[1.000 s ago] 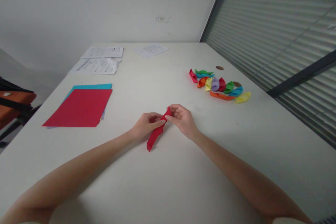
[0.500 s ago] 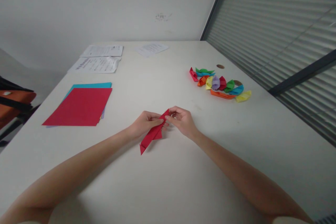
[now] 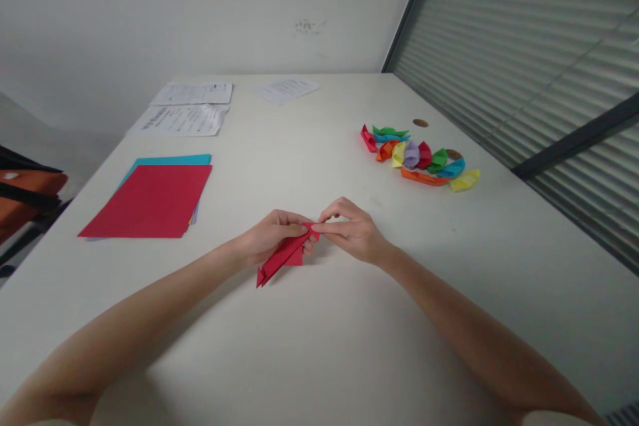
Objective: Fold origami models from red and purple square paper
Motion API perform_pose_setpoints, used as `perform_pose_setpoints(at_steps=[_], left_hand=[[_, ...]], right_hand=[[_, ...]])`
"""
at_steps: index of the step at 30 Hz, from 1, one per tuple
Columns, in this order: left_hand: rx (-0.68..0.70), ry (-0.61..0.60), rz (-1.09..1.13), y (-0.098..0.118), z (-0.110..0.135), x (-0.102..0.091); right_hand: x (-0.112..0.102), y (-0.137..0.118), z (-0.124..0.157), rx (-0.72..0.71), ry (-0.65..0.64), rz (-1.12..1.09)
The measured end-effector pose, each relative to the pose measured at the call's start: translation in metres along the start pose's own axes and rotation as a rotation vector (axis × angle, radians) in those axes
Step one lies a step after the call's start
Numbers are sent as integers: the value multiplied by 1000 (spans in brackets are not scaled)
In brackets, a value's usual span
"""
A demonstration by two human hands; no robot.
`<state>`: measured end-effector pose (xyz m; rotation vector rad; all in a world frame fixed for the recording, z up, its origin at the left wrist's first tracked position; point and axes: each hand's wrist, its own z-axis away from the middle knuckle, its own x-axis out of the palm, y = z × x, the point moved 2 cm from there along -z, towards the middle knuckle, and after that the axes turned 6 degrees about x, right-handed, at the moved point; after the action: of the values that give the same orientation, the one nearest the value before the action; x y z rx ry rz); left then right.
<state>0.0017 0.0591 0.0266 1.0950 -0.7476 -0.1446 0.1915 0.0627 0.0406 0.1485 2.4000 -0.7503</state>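
A strip of folded red paper (image 3: 282, 257) slants just over the white table, its lower end showing small turned corners and a flap hanging on its right side. My left hand (image 3: 272, 234) is closed on it, thumb on top and fingers underneath, near the upper end. With thumb and fingertips my right hand (image 3: 355, 231) pinches the upper right tip of the same paper. Part of that upper end is hidden by the fingers.
On the left lies a stack of coloured sheets (image 3: 150, 203), red uppermost. Several small folded paper boats (image 3: 424, 176) in mixed colours are grouped at the right. Printed papers (image 3: 182, 120) rest at the back left. Window blinds (image 3: 524, 53) border the right side.
My right hand has shifted slightly right, and the paper's upper tip is now bent over between its fingers. The lower end has swung a little left and up.
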Motion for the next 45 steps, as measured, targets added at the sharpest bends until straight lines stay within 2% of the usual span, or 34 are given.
perform_pose_setpoints(at_steps=[7,11,13,15,17,19,21,28,32,37,40,42,45], left_hand=[[28,6,-123,2,-1,1],[81,32,-224,3,1,3],[144,110,-330,4,1,4],[233,202,-435,5,2,4],[303,243,-515,6,2,5],[336,232,-564,6,3,7],[343,205,-583,6,4,9],[358,194,-616,11,10,18],[392,223,-662,11,10,19],[605,274,-875,11,10,15],[729,238,-1002,12,12,15],[742,212,-1029,13,13,16],[687,214,-1003,13,14,18]], right_hand=[[-3,4,0,-4,-79,7],[-3,5,0,27,-78,-29],[0,5,1,144,-28,-98],[4,7,3,365,81,-220],[11,8,5,621,161,-375],[18,6,7,809,143,-508],[23,2,6,888,96,-571],[17,-8,-1,902,146,-555],[16,-12,-3,930,163,-636],[21,-16,-3,991,262,-778],[25,-17,-2,1031,325,-866],[28,-17,0,1042,361,-911],[31,-17,2,1042,413,-923]])
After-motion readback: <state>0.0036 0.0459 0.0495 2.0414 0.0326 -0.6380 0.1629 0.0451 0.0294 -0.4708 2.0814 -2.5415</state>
